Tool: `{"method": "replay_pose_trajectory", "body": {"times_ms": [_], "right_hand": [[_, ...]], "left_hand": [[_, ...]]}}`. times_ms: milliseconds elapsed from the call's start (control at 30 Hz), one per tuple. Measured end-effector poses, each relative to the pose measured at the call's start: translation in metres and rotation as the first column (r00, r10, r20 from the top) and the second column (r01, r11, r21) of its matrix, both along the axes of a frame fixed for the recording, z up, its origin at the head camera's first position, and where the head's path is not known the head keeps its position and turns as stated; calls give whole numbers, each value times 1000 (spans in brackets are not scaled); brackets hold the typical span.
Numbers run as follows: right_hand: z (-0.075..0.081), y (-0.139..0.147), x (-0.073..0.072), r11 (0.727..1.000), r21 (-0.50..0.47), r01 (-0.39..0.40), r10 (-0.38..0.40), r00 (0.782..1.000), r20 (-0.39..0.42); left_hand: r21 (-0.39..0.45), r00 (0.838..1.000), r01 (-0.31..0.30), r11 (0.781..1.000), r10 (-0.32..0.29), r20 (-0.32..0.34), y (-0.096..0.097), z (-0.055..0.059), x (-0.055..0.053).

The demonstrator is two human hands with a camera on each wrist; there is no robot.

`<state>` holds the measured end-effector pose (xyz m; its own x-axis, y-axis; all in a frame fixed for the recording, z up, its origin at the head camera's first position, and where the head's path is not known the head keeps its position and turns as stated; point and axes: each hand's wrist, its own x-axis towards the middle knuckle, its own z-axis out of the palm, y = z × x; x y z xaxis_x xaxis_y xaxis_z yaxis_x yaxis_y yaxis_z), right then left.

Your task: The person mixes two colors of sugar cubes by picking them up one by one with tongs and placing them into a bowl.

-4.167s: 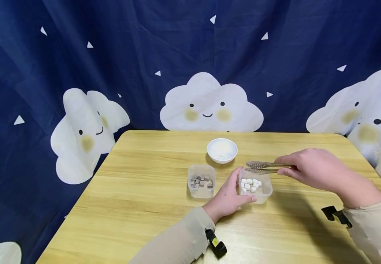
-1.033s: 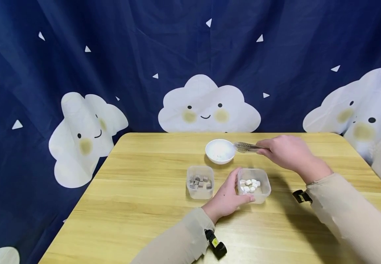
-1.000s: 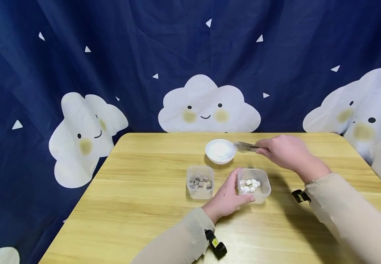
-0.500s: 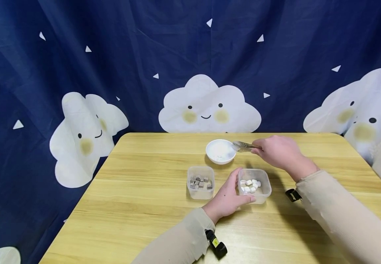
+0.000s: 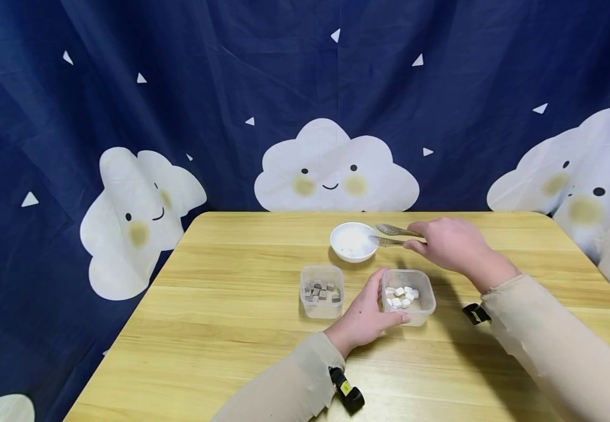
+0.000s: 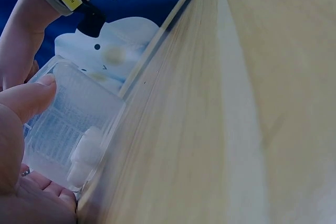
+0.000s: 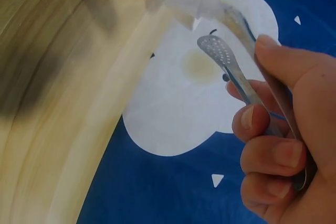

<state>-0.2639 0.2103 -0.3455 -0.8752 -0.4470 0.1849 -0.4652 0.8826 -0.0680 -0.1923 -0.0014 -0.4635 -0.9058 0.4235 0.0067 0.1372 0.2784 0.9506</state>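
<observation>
Blue cloud-printed cloth (image 5: 220,88) hangs behind the wooden counter (image 5: 215,351). The left hand (image 5: 364,316) grips a clear tub (image 5: 418,317) beside a second tub (image 5: 322,310); near the white bowl (image 5: 351,257), the right hand (image 5: 453,243) holds parted tongs (image 5: 389,241). White cubes (image 5: 399,291) lie inside the gripped tub.

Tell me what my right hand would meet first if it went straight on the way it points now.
Probably the white bowl: in the head view, the tongs in the right hand point at it, one tip overlapping its rim. Depth is unclear, so they might pass above it.
</observation>
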Motion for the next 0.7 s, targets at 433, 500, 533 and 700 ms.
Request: {"method": "replay_pose_trajectory", "body": {"times_ms": [433,500,533,700], "right_hand": [[11,25,18,989,-11,-147,146,989,-34],[12,31,21,981,-9,-194,193,979,-61],[13,34,22,976,-10,-219,217,973,-73],[16,45,27,945,-14,-327,324,940,-102]], "left_hand": [[-9,1000,0,1000,0,-1,0,-1,0],[-7,1000,-2,1000,2,3,0,-2,0],[-4,1000,-1,1000,1,6,0,-2,0],[11,1000,4,1000,-4,12,0,-2,-1]]}}
